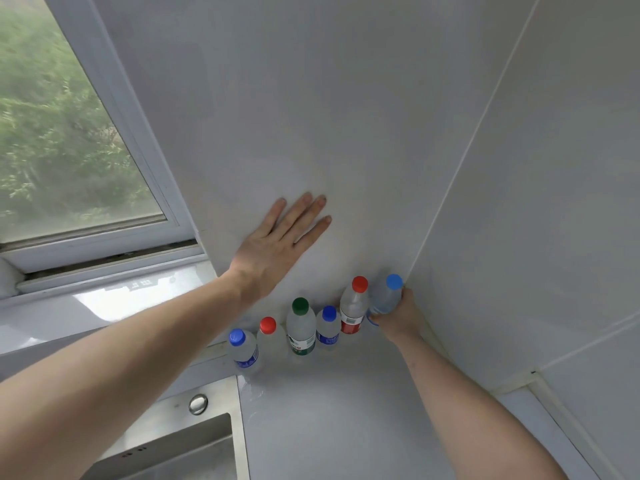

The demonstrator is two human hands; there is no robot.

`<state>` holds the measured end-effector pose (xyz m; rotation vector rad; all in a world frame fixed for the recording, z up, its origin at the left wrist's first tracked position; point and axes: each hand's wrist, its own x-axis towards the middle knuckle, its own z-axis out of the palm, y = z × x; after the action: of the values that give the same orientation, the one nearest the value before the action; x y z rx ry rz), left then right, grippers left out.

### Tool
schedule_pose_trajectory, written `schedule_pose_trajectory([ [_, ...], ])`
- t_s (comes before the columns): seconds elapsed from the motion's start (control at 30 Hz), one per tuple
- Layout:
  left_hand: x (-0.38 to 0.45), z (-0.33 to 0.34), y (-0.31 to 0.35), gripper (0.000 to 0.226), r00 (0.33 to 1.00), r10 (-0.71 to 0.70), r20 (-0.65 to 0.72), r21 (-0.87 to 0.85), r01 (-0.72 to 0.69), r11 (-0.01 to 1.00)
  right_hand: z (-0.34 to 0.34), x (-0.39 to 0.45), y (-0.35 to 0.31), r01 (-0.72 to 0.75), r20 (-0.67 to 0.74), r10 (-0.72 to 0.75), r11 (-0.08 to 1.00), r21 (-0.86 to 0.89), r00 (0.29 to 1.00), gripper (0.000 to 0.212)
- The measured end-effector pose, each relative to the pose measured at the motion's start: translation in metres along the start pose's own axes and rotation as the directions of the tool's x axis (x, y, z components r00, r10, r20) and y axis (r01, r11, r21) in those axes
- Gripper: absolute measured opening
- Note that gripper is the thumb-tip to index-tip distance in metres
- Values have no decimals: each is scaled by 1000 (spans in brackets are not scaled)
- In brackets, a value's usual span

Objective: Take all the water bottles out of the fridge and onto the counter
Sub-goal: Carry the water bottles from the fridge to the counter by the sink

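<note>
White tiled wall serves as the landmark: six water bottles stand upright in a row along its base on the pale counter. Farthest from the wall corner is a blue-capped bottle with a blue label; just beside it stands a red-capped bottle with no label visible; next comes a green-capped bottle with a green and white label, the tallest-looking of the middle group. A small blue-capped bottle follows, then a red-labelled bottle with a red cap. Nearest the corner of the wall, a light-blue-capped bottle stands touching or just beside the red-labelled one.

Right hand grasps the light-blue-capped bottle around its lower body, fingers curled about it. Left hand lies flat against the wall above the row, fingers straight and slightly spread, holding nothing.

Steel sink sits in the counter away from the wall, below the first bottle. Window adjoins the wall's far edge, showing green foliage.
</note>
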<state>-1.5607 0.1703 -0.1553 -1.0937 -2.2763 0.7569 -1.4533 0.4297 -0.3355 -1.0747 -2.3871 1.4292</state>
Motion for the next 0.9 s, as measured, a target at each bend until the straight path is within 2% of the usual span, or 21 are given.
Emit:
schedule_pose_trajectory([
  [0.47,3,4,4,97,999,7,-44,24,-6,1000,12,17,-7,40,2,-40,994,-100,999,78],
  [0.63,2,2,6,89,999,3,-36,-15,-4,1000,6,9,-10,55,24,-53,994,-90,998,67],
  [0.8,1,-2,11,93,1000,-15,-27,-17,14,1000,-4,-2,-8,121,108,-101,973,-197,989,48],
  [0.9,0,-7,13,98,998,-60,3,-66,60,996,-16,-8,-3,138,122,-112,964,-228,986,52],
])
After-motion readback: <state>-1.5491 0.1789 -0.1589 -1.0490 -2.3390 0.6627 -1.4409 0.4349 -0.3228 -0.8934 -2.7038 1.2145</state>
